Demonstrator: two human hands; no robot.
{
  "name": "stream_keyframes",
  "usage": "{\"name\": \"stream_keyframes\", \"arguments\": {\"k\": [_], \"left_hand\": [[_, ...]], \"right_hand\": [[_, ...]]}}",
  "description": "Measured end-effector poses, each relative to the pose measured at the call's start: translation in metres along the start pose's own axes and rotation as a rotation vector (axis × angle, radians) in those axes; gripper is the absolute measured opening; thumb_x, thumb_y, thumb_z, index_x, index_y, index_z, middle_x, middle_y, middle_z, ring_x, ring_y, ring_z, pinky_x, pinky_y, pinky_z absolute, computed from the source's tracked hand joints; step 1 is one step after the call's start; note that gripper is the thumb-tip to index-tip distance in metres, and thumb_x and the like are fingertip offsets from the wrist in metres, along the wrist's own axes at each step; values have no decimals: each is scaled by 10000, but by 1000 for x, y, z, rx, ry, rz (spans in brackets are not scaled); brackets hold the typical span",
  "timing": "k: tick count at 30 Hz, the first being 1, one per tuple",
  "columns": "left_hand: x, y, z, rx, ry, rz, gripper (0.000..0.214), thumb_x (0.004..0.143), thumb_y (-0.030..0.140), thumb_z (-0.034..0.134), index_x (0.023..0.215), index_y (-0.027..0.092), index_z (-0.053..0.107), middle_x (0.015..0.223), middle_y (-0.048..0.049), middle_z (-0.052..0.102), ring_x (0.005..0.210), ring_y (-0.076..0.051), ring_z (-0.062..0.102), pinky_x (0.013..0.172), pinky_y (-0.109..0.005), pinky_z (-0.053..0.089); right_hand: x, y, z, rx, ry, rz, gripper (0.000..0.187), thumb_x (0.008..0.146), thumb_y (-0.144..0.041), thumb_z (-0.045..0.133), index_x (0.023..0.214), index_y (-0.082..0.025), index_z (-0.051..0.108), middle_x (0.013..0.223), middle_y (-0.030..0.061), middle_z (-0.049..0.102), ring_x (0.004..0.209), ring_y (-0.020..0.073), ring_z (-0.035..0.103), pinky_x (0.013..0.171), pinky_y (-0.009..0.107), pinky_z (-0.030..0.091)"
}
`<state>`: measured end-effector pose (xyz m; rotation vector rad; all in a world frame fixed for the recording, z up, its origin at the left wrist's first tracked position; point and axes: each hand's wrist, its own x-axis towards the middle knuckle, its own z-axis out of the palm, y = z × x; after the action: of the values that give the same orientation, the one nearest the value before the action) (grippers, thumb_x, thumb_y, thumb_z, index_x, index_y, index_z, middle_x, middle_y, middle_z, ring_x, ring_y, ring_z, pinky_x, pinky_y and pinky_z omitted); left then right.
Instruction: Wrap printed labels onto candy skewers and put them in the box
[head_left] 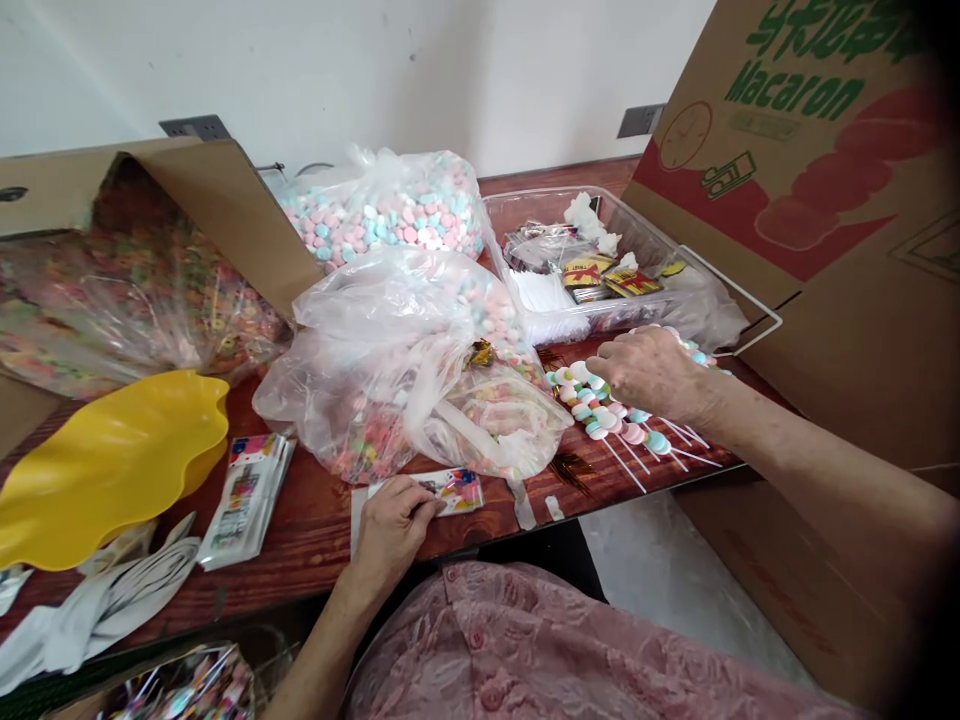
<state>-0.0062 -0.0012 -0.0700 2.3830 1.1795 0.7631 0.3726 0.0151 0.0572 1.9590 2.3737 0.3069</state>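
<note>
My right hand (651,372) is over a pile of candy skewers (600,410), its fingers curled down onto the candies and its fingertips partly hidden. The skewers carry pastel pink, blue and white candy discs on thin white sticks that point toward the table's front edge. Near that edge, my left hand (391,522) rests with bent fingers and thumb on a flat, colourfully printed plastic bag (459,491). A second stack of such bags (244,500) lies further left. Directly behind my left hand sits a clear bag of small coloured candies (375,420).
Behind stand a bag of pastel candies (397,215) and a clear plastic bin (555,322) with packets. A yellow wavy dish (112,455) and white strips (112,600) lie left. A Macaron carton (847,250) rises at right; an open box (255,220) stands left.
</note>
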Motion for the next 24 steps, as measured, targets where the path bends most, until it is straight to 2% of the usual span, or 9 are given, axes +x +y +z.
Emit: {"name": "stream_keyframes", "arguments": {"k": [5,9,12,17,20,24], "left_hand": [[0,0,0,1,1,-13,216,887,249,604,710,191,714,701,-25,664,693,-151,634,648,-258,473],[3,-1,-1,-19,-23,-21,190,870,242,631,708,193,716,715,-23,679,699,-151,643,648,-255,477],[5,-1,-5,-36,-76,-41,163,856,220,640,720,197,727,728,-21,686,700,-150,651,641,-252,486],[5,1,-14,-87,-154,-48,168,880,239,606,822,213,762,831,-41,716,756,-157,677,683,-262,525],[4,-1,-18,-143,-160,-29,205,905,254,570,896,225,773,879,-52,726,803,-162,687,710,-263,541],[5,-5,-17,-201,-150,-60,204,892,275,581,843,237,775,821,-37,725,753,-156,687,669,-248,539]], "right_hand": [[8,-1,-11,-165,-180,-209,257,813,8,481,886,-133,683,866,110,689,766,188,557,656,338,199],[19,-2,-16,-234,-276,-235,269,841,0,483,937,-137,694,884,87,690,779,170,546,655,328,181],[30,-2,-16,-238,-341,-214,283,826,4,499,953,-144,705,874,71,692,768,152,531,646,321,165],[34,9,-19,-237,-342,-129,216,809,-32,543,896,-143,707,877,82,697,755,150,525,635,324,155],[29,17,-22,-218,-337,-28,139,791,-74,574,817,-150,688,851,68,683,742,145,516,630,321,164],[22,18,-24,-222,-297,29,147,778,-55,541,782,-141,660,820,72,672,740,154,539,619,318,164]]}}
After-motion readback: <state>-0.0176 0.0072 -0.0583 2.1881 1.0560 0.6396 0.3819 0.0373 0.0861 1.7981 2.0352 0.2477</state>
